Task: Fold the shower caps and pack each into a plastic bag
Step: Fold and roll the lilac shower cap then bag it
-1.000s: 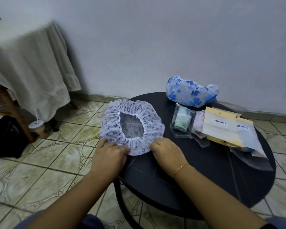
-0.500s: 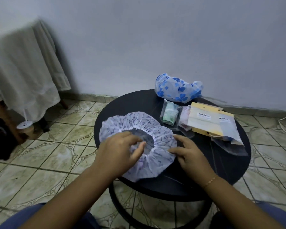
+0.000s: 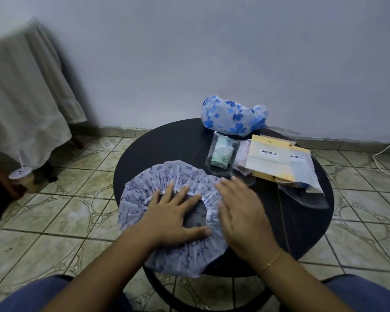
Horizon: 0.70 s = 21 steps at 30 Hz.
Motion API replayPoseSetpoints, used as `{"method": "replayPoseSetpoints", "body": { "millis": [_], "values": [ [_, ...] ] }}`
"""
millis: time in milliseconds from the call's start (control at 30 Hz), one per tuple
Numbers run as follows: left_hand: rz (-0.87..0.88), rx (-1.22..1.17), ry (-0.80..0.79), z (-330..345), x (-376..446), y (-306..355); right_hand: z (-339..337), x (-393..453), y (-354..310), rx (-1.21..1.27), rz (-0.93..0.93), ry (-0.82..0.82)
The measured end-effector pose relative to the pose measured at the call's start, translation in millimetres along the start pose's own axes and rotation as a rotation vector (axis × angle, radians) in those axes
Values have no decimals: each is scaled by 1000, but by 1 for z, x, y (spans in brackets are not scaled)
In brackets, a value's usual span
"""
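Observation:
A white shower cap with a blue print [image 3: 144, 194] lies spread out, opening up, on the near left part of the round black table [image 3: 167, 143]; its near edge hangs over the rim. My left hand [image 3: 169, 215] rests flat on the cap, fingers spread across the elastic opening. My right hand [image 3: 241, 212] lies flat on the cap's right side, fingers apart and slightly blurred. A second cap with blue flowers [image 3: 232, 115] sits bunched at the table's far edge. Two folded caps in clear bags, one green [image 3: 222, 154] and one pink [image 3: 242, 157], lie beside it.
A yellow-backed pack of plastic bags [image 3: 279, 163] lies at the table's right, with a loose clear bag [image 3: 302, 197] below it. A cloth-covered piece of furniture [image 3: 25, 97] stands at the left on the tiled floor. A white cord [image 3: 385, 154] lies on the right floor.
The cap has been pulled toward me and spread wider. Both hands went from pinching its edge to pressing flat on top of it.

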<state>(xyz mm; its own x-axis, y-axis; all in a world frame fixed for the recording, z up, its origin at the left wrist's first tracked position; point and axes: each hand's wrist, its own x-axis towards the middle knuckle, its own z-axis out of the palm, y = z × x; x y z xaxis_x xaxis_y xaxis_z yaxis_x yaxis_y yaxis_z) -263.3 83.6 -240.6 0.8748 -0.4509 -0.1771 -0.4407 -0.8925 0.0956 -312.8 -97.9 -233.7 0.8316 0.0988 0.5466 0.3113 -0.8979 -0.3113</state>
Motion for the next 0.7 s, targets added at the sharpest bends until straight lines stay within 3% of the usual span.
{"method": "replayPoseSetpoints", "body": {
  "millis": [100, 167, 467, 600, 700],
  "values": [
    [7, 17, 7, 6, 3, -3, 12, -4, -11, -77, 34, -446],
    [5, 16, 5, 9, 4, -6, 16, -4, -5, -108, 96, -592],
    [6, -149, 37, 2, 10, -12, 16, 9, 12, -119, 76, -700],
    [0, -370, 199, -14, 9, -15, 10, 14, 26, -128, 95, -721],
    [11, -199, 354, -23, 8, -17, 4, 16, 30, -140, 121, -715]
  ]
}}
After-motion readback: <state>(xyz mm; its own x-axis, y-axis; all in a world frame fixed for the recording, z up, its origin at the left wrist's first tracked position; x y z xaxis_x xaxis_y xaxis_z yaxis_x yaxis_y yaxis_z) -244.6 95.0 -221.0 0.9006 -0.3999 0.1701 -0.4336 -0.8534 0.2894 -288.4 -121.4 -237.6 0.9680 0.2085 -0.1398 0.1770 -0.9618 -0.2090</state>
